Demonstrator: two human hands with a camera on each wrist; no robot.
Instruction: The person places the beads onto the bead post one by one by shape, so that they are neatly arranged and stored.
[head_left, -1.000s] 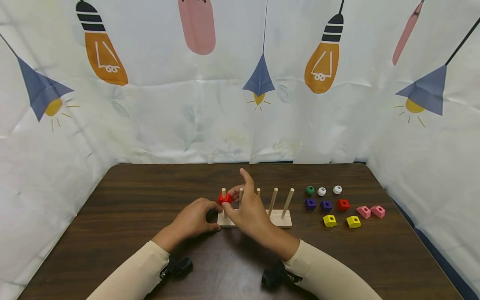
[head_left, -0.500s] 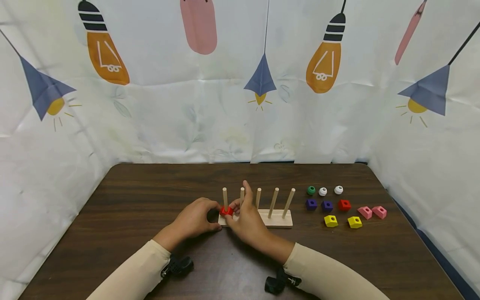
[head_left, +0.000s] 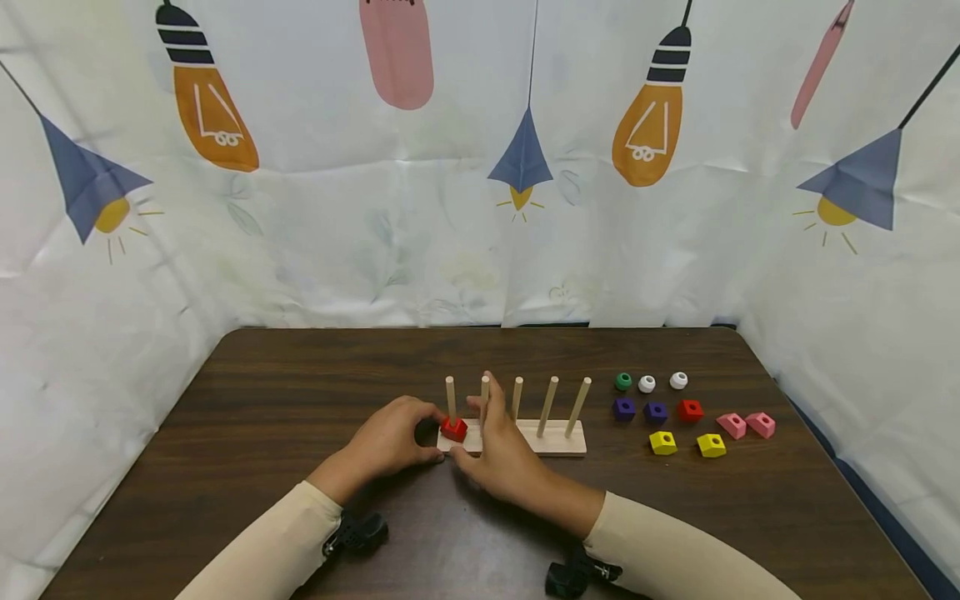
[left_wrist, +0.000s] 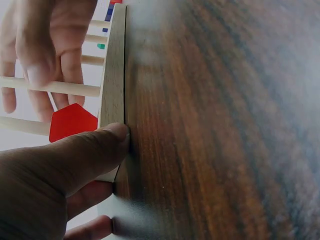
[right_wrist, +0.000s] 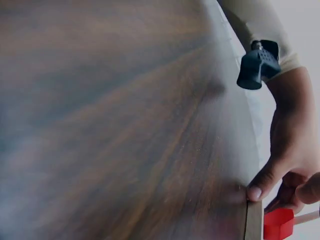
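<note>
A red five-sided block (head_left: 453, 430) sits low on the leftmost peg of a wooden peg board (head_left: 561, 438), with the peg rising through it. My left hand (head_left: 390, 435) grips the board's left end; in the left wrist view its thumb (left_wrist: 95, 152) presses the front side of the base while fingers lie round the end. Just right of the block, my right hand (head_left: 504, 454) has its fingers spread and holds nothing. Its forefinger reaches up beside the second peg and covers part of the board. The right wrist view shows the red block (right_wrist: 278, 225) close to the left hand.
Right of the board lie green (head_left: 623, 382) and white beads (head_left: 647, 384), blue blocks (head_left: 624, 409), another red block (head_left: 691, 411), pink blocks (head_left: 731, 426) and yellow blocks (head_left: 663, 443). A patterned white curtain (head_left: 450, 250) hangs behind the dark table (head_left: 300, 367).
The red block has slid down the leftmost peg to the base. My right hand has let go of it and moved slightly down and right. The left hand keeps its hold on the board.
</note>
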